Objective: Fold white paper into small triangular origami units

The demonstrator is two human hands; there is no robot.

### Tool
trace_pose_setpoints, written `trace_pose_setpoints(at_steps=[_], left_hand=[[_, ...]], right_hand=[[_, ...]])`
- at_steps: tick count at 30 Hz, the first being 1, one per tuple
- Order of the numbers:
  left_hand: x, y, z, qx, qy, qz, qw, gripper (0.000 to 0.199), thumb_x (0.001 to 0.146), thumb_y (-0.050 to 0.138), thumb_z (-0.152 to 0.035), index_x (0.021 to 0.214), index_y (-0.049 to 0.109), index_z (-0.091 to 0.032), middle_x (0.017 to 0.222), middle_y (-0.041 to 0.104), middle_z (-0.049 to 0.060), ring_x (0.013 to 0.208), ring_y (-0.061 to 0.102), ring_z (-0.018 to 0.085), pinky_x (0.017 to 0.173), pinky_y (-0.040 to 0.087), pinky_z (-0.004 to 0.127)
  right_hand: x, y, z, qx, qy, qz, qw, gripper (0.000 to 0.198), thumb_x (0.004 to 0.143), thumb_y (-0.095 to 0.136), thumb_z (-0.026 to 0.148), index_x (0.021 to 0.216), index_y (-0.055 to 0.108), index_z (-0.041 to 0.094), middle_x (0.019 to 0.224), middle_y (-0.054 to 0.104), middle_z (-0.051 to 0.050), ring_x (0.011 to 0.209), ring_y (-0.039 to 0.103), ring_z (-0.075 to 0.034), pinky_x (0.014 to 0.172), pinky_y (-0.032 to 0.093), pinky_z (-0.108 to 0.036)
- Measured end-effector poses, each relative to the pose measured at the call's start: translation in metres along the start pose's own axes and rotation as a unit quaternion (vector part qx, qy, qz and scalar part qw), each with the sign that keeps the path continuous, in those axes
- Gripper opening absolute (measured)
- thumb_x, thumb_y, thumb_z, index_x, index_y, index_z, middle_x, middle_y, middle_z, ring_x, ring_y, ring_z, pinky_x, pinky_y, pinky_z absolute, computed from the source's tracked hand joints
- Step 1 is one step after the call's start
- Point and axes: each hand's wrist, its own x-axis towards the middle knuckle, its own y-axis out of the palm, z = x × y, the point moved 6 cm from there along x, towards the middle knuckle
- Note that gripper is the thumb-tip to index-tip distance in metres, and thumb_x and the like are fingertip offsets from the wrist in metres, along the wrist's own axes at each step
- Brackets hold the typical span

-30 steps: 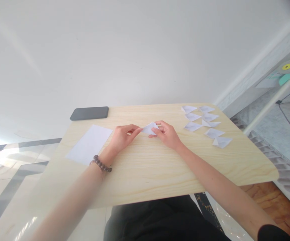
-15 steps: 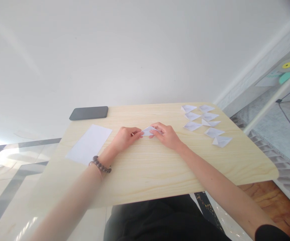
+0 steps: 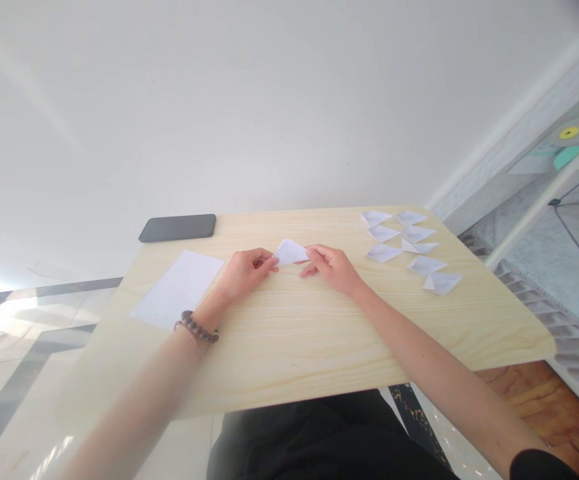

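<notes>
Between my hands, over the middle of the table, is a small folded white paper [image 3: 291, 253] with a raised point at its top. My left hand [image 3: 247, 270] pinches its left corner between thumb and fingers. The right corner is pinched by my right hand [image 3: 333, 268], whose lower fingers curl below the paper. Several similar folded paper pieces [image 3: 384, 253] lie in two rough columns to the right of my right hand. Flat white paper [image 3: 179, 288] lies on the left, partly behind my left wrist.
The light wooden table [image 3: 294, 347] has rounded corners and stands against a white wall [image 3: 279, 107]. A dark phone [image 3: 177, 228] lies at its back left corner. To the right, beyond the table, a white pole [image 3: 529, 207] slants upward beside a cable.
The folded paper has turned so that more of its face shows, with its point higher. My hands have moved slightly apart, and my right fingers cover less of it.
</notes>
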Motion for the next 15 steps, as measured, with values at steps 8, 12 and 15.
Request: trace_pose_setpoints(at_steps=[8,12,15], left_hand=[[-0.0007,0.0037,-0.0019,-0.023,-0.016,0.055,0.998,0.037,0.077,0.045,-0.048,0.080,0.065,-0.017,0.061,0.061,0.002,0.044,0.045,0.008,0.040,0.030,0.019],[-0.0003,0.0062,-0.0041,-0.068,-0.024,0.052,0.996,0.035,0.077,0.046,-0.047,0.079,0.062,-0.016,0.069,0.065,0.004,0.052,0.054,0.011,0.048,0.042,0.021],[-0.0010,0.0064,-0.0042,-0.104,-0.034,0.043,0.993,0.035,0.076,0.048,-0.047,0.085,0.062,-0.017,0.076,0.067,0.005,0.056,0.057,0.012,0.053,0.046,0.023]], right_hand=[[-0.0003,-0.0013,0.0058,-0.069,-0.035,-0.013,0.997,0.034,0.085,0.038,0.042,0.090,0.059,0.016,0.079,0.068,-0.005,0.069,0.066,-0.015,0.061,0.051,-0.024],[-0.0002,-0.0011,0.0075,-0.081,-0.043,-0.032,0.995,0.034,0.085,0.038,0.043,0.091,0.058,0.016,0.078,0.068,-0.005,0.065,0.066,-0.015,0.058,0.049,-0.023],[0.0007,-0.0012,0.0023,-0.053,-0.027,-0.041,0.997,0.036,0.084,0.038,0.045,0.093,0.056,0.016,0.076,0.068,-0.006,0.060,0.065,-0.014,0.052,0.047,-0.021]])
